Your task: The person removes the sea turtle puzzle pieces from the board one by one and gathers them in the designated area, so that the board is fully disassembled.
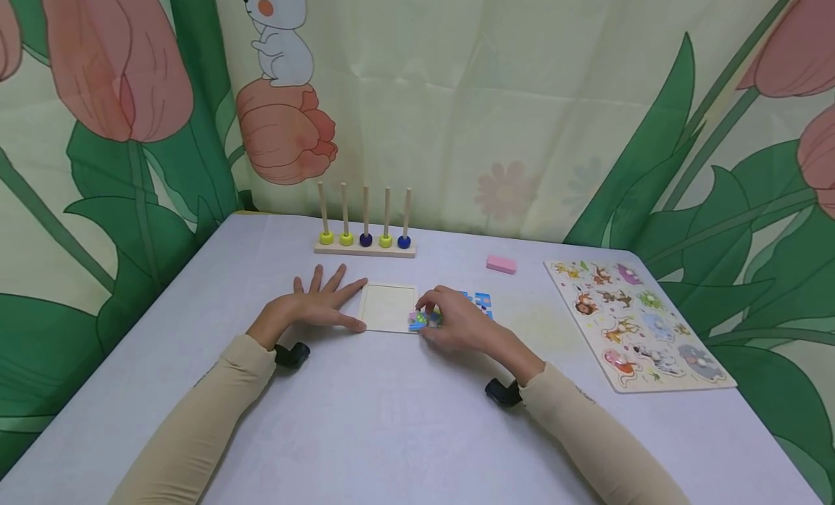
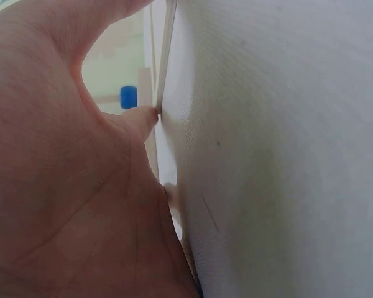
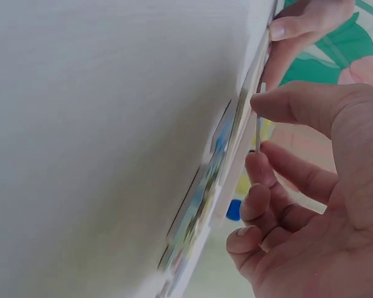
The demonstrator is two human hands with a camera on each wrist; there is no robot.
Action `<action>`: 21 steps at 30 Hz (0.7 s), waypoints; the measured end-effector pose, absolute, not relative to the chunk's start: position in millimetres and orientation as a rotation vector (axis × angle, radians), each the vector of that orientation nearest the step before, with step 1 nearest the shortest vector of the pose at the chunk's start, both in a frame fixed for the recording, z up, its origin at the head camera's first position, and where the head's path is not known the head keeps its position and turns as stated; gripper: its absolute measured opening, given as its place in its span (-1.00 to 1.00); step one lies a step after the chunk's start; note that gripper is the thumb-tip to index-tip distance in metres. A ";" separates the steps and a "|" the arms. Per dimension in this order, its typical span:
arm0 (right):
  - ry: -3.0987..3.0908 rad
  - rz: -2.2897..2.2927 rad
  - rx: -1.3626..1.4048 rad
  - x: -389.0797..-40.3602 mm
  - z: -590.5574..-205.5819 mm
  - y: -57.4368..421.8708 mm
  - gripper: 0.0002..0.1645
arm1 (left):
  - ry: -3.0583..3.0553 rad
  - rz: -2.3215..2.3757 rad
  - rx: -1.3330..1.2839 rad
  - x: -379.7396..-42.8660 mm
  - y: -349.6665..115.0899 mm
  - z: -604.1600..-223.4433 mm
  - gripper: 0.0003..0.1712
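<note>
A shallow square wooden puzzle tray (image 1: 389,307) lies on the table between the hands, its inside bare. My left hand (image 1: 313,303) spreads its fingers flat beside it, with thumb and index finger touching the tray's left edge. My right hand (image 1: 459,318) pinches a colourful jigsaw piece (image 1: 417,319) over the tray's right edge. In the right wrist view that piece (image 3: 260,130) appears edge-on between thumb and fingertip. Several blue jigsaw pieces (image 1: 483,301) lie just beyond my right hand, which partly hides them.
Behind the tray stands a wooden peg stand (image 1: 365,250) with yellow and dark blue beads. A pink block (image 1: 501,264) sits at the back right. An animal peg-puzzle board (image 1: 636,324) covers the table's right side. A printed curtain (image 1: 443,114) hangs behind the table.
</note>
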State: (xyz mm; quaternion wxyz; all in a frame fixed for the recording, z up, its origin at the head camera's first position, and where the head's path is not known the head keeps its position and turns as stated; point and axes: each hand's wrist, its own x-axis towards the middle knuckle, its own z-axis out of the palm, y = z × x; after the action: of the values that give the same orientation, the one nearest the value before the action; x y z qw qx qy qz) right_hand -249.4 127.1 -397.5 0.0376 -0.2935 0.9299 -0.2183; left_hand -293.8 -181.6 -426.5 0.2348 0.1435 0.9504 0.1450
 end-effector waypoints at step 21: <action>2.881 -0.637 -0.783 -231.5 -398.5 193.4 -0.65 | 2.609 0.438 0.398 -285.0 -180.7 -416.9 0.31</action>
State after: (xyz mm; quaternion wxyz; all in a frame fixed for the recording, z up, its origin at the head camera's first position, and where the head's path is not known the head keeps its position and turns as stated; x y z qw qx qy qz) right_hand -231.5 193.4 -398.5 0.0446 -0.2562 0.9428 -0.2086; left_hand -285.0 -180.7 -416.9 0.2309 0.1448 0.9489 0.1592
